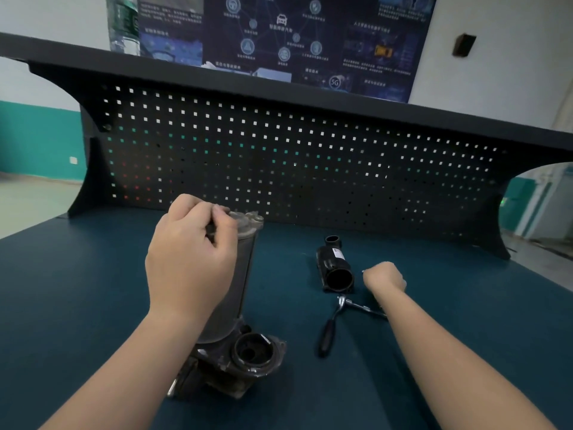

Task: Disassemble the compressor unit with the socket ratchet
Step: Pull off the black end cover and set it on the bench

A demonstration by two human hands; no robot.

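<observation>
At the far end of the compressor unit, left hand fingers curl round its top cap. Right hand curled, contents hidden. Socket ratchet lies just nearer than it, handle toward the person. Bare mat rightward; black housing beside.

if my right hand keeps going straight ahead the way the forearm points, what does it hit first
Probably nothing close. The right hand sits just right of the black tube housing and seems to point past it, up the blue tabletop toward the pegboard back panel. Depth is unclear, so it might graze the housing.
</observation>
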